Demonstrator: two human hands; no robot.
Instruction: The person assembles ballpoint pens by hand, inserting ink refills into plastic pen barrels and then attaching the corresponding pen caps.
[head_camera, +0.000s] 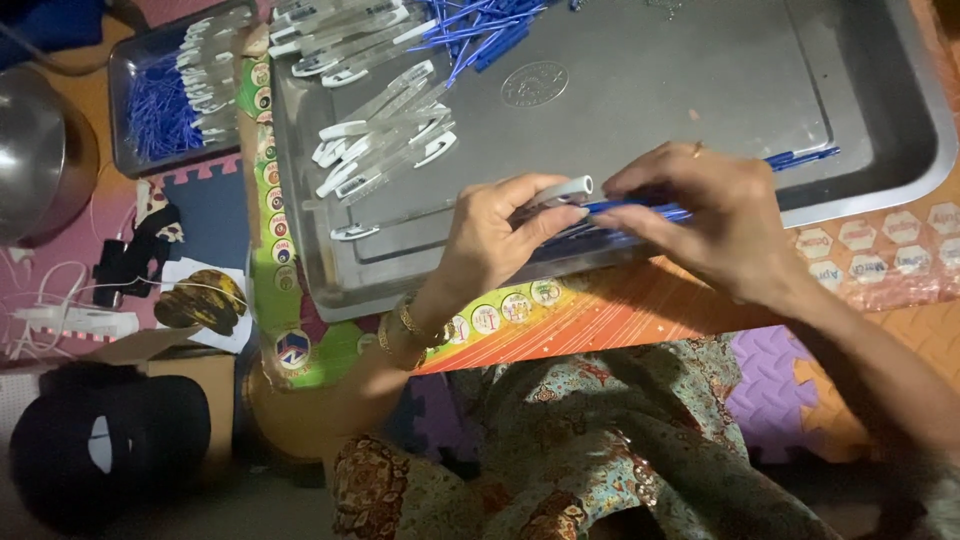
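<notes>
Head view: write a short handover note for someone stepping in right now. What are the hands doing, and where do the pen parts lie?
Left hand: pinching a clear pen barrel.
Right hand: holding a bundle of blue refills, one at the barrel's mouth.
Big metal tray: loose barrels at left, more refills at the top edge.
Small tray, far left: barrels and refills.
Done: cannot tell from here.
Left: the loose barrels look unfilled.

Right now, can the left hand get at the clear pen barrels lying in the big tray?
Probably yes: the left hand sits just beside the clear pen barrels, nothing lying between, though it holds a white barrel.
</notes>
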